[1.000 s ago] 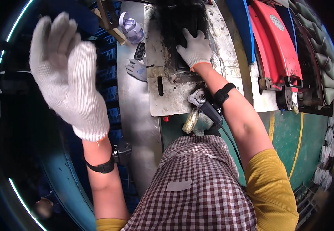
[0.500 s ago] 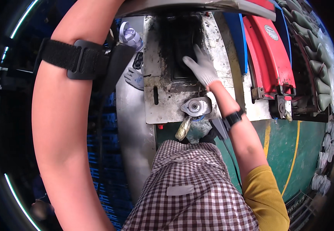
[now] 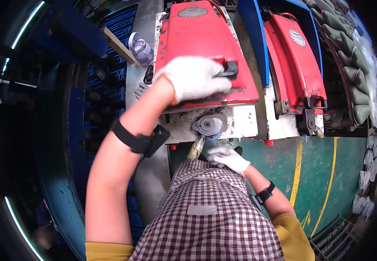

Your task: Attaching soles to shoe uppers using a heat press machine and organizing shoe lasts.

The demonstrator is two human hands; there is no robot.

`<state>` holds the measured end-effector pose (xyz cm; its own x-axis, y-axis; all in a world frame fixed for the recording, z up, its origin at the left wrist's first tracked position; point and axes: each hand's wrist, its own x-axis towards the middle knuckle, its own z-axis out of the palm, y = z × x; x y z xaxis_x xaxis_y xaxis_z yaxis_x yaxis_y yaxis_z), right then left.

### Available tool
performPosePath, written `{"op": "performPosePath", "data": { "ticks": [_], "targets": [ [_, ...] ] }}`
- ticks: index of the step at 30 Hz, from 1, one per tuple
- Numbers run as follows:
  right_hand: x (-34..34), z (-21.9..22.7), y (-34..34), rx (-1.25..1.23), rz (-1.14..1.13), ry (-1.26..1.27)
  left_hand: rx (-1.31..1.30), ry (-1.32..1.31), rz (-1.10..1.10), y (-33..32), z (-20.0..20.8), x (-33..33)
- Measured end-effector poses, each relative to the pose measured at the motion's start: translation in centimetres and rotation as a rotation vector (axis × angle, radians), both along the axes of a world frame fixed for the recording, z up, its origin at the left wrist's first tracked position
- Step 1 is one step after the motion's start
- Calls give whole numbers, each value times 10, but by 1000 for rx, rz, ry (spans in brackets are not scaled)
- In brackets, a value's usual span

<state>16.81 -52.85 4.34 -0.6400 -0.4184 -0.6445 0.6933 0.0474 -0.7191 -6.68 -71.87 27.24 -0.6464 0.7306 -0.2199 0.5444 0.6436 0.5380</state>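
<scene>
Two gloved grips are in view. The left grip [image 3: 195,79] reaches over the front part of a red cover [image 3: 201,37], its fingers closed about a black handle [image 3: 231,69]. That handle sits at the fingertip end of the glove, on the person's right of the palm; motion blur softens the outline of the fingers. The cover spreads away beyond the glove, and its front edge runs just nearer the person, above a stained pale surface [image 3: 245,119].

Nearer the person than that edge, apart from the left grip, is a grey latch plate [image 3: 209,125] with a wrapped lever [image 3: 195,148] angled toward the apron [image 3: 205,230]. The right grip [image 3: 228,159] is low in front of the apron, near the lever and on its right, fingers loosely bent; whether it holds anything, I cannot tell. A second red cover [image 3: 290,56] stands well apart to the right.
</scene>
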Motion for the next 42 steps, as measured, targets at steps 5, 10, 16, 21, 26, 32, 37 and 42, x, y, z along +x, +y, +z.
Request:
{"op": "performPosePath", "data": {
  "ticks": [5,10,16,21,26,32,37,42],
  "targets": [
    [-34,16,-57,-480,50,-144,-78,211,28,-8,-72,35],
    [-32,4,-84,-849,-98,-336,-101,332,100,-8,-98,48],
    [-18,4,-39,-979,-118,-471,-68,374,98,-10,-102,50],
    [-19,64,62,-491,-276,-186,-74,368,145,-7,-95,54],
    [-18,80,168,934,-244,1096,284,332,351,-12,-98,57],
    [7,122,297,1740,-422,853,1037,73,580,63,-87,91],
    [33,121,278,1654,-433,263,750,251,154,159,-74,112],
    [65,128,219,1356,-317,88,671,416,-61,214,-103,123]
  ]
}}
